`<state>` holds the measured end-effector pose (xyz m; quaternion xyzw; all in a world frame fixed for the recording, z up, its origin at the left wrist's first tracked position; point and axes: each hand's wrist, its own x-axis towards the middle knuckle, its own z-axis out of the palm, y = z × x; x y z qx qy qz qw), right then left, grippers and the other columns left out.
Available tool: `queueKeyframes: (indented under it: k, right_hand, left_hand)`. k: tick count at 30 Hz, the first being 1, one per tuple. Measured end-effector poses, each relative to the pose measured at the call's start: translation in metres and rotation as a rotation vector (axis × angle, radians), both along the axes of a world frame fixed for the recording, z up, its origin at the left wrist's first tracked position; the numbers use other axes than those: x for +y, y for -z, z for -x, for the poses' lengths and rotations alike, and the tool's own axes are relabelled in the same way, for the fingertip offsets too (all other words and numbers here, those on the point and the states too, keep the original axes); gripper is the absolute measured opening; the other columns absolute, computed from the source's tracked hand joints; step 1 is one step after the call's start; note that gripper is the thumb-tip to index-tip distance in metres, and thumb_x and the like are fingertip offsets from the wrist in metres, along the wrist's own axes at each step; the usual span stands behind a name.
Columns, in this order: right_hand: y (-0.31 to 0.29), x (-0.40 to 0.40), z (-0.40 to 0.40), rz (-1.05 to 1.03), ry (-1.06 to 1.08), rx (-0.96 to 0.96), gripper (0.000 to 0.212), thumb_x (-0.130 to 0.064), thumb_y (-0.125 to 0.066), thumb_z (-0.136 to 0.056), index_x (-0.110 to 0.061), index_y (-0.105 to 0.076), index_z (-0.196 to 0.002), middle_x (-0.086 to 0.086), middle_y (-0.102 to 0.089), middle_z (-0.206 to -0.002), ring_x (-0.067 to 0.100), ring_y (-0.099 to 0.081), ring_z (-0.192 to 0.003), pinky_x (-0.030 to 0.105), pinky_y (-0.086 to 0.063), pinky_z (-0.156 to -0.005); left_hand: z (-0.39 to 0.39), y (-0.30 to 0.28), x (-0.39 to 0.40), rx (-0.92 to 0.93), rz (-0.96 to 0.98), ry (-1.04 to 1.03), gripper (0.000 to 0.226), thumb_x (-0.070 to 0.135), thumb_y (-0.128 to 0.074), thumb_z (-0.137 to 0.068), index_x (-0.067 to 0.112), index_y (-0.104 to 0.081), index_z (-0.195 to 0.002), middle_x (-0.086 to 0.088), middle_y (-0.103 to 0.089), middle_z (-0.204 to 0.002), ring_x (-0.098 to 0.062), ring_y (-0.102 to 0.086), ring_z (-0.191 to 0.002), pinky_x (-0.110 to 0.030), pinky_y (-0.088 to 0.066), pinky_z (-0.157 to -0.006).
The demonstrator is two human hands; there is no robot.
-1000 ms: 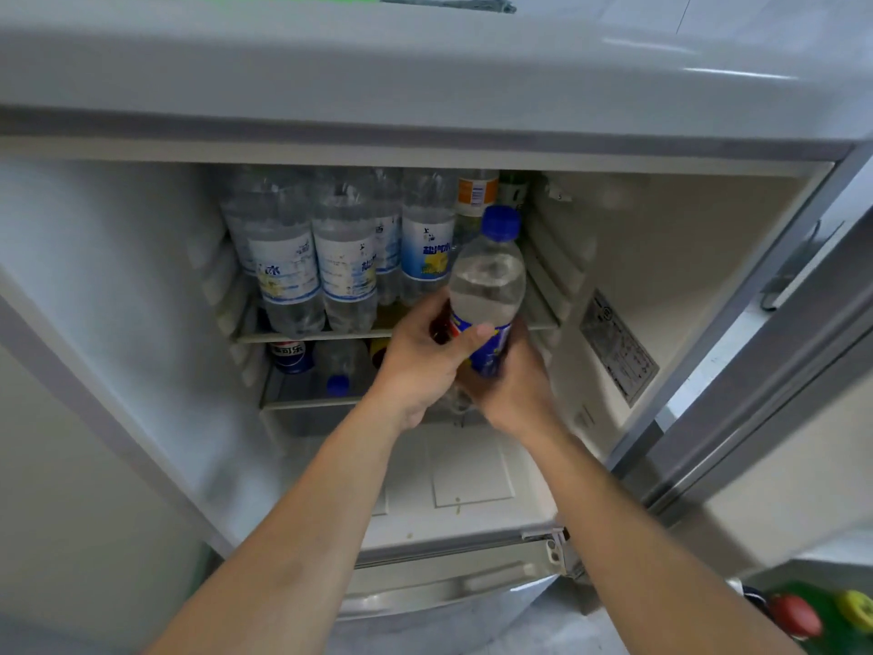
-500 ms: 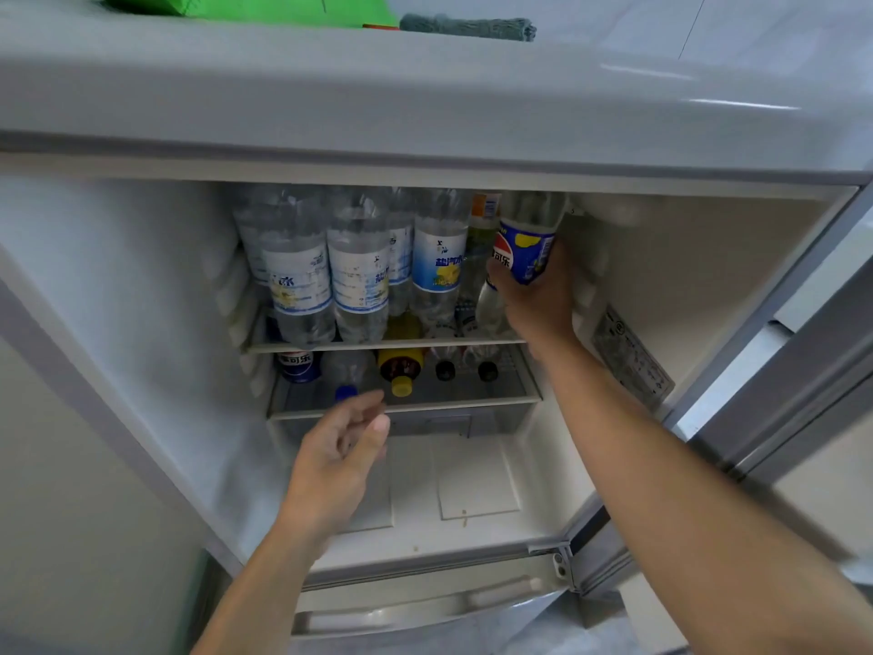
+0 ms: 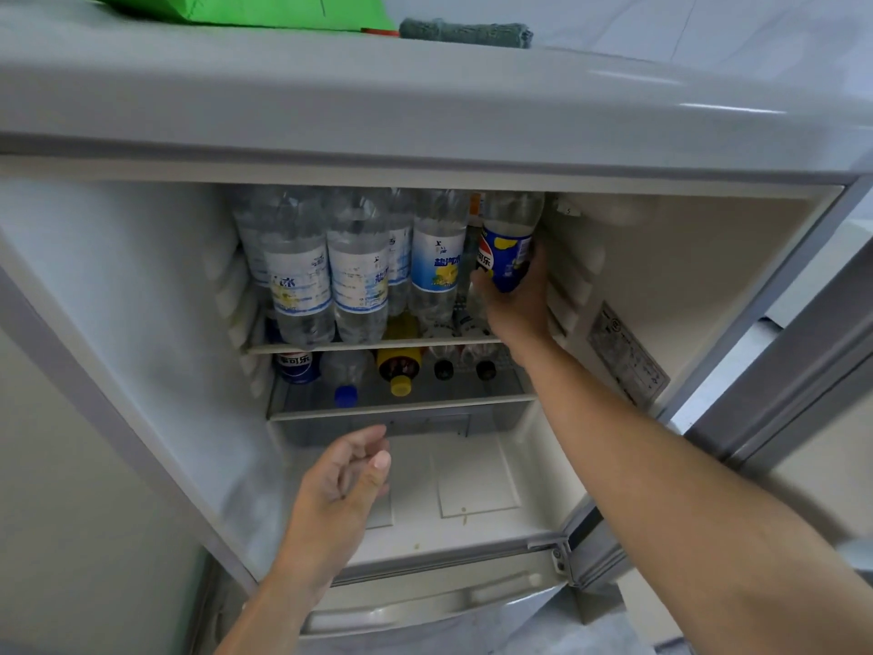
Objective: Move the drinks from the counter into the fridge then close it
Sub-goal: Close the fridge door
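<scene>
The fridge (image 3: 141,352) stands open below me. My right hand (image 3: 517,307) reaches deep inside and grips a clear bottle with a blue label (image 3: 508,243), upright at the right end of the upper shelf (image 3: 378,346). Several clear water bottles (image 3: 359,276) with white and blue labels stand in a row to its left. My left hand (image 3: 347,489) hovers in front of the lower compartment with loosely curled fingers and holds nothing. On the lower shelf (image 3: 401,408) lie several bottles with their caps toward me, one with a yellow cap (image 3: 400,371).
The fridge door (image 3: 779,371) hangs open at the right. On the fridge top (image 3: 425,101) sit a green object (image 3: 236,7) and a folded grey cloth (image 3: 465,33). A drawer handle (image 3: 425,602) shows below the fridge floor.
My left hand let go of the bottle and dropped back to the lower compartment. My right hand carried the bottle up onto the right end of the upper shelf.
</scene>
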<state>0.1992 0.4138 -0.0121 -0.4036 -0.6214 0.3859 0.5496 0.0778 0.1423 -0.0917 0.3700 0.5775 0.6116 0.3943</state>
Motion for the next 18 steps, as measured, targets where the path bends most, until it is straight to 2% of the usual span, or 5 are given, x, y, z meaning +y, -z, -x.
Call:
queueKeyframes:
  k: [3, 6, 8, 15, 18]
  right_hand:
    - [0.014, -0.032, -0.006, -0.023, 0.085, 0.065, 0.062, -0.013, -0.076, -0.085, -0.015, -0.043, -0.137, 0.003, -0.055, -0.138, 0.012, -0.057, -0.123, 0.021, -0.05, -0.096]
    - [0.033, -0.074, -0.023, -0.031, 0.146, -0.05, 0.023, -0.019, -0.068, -0.091, -0.021, -0.061, -0.113, -0.01, -0.067, -0.105, -0.002, -0.062, -0.094, 0.011, -0.047, -0.074]
    - [0.047, -0.103, -0.039, -0.023, 0.085, -0.093, 0.008, -0.016, -0.066, -0.092, -0.019, -0.068, -0.099, -0.011, -0.068, -0.088, 0.0, -0.062, -0.08, 0.013, -0.048, -0.071]
    - [0.083, -0.194, -0.113, 0.212, 0.055, -0.052, 0.004, -0.026, -0.067, -0.085, -0.028, -0.07, -0.084, -0.005, -0.068, -0.075, 0.023, -0.065, -0.074, 0.04, -0.057, -0.07]
    - [0.091, -0.22, -0.152, 0.23, 0.099, 0.0, 0.004, -0.03, -0.066, -0.081, -0.032, -0.07, -0.08, 0.004, -0.068, -0.074, 0.032, -0.065, -0.071, 0.044, -0.056, -0.067]
  left_hand:
    - [-0.003, 0.003, 0.0, 0.0, -0.005, -0.022, 0.033, 0.04, -0.061, -0.081, 0.035, -0.066, -0.112, 0.019, -0.07, -0.108, 0.003, -0.065, -0.102, -0.017, -0.057, -0.073]
    - [-0.01, 0.012, 0.002, -0.004, 0.021, -0.119, 0.02, 0.038, -0.06, -0.084, 0.037, -0.07, -0.101, 0.013, -0.072, -0.099, -0.001, -0.067, -0.089, -0.02, -0.058, -0.067]
    - [-0.018, 0.023, 0.004, -0.03, 0.02, -0.192, 0.011, 0.029, -0.06, -0.092, 0.032, -0.069, -0.097, 0.01, -0.072, -0.092, -0.002, -0.067, -0.081, -0.019, -0.058, -0.063]
    - [-0.082, 0.058, 0.002, -0.012, 0.076, -0.279, 0.015, 0.028, -0.053, -0.1, 0.03, -0.066, -0.093, 0.008, -0.072, -0.084, -0.008, -0.069, -0.075, -0.021, -0.059, -0.059]
    - [-0.114, 0.062, -0.001, 0.016, 0.102, -0.256, 0.017, 0.028, -0.053, -0.1, 0.033, -0.067, -0.091, 0.01, -0.072, -0.084, -0.007, -0.069, -0.075, -0.024, -0.058, -0.062]
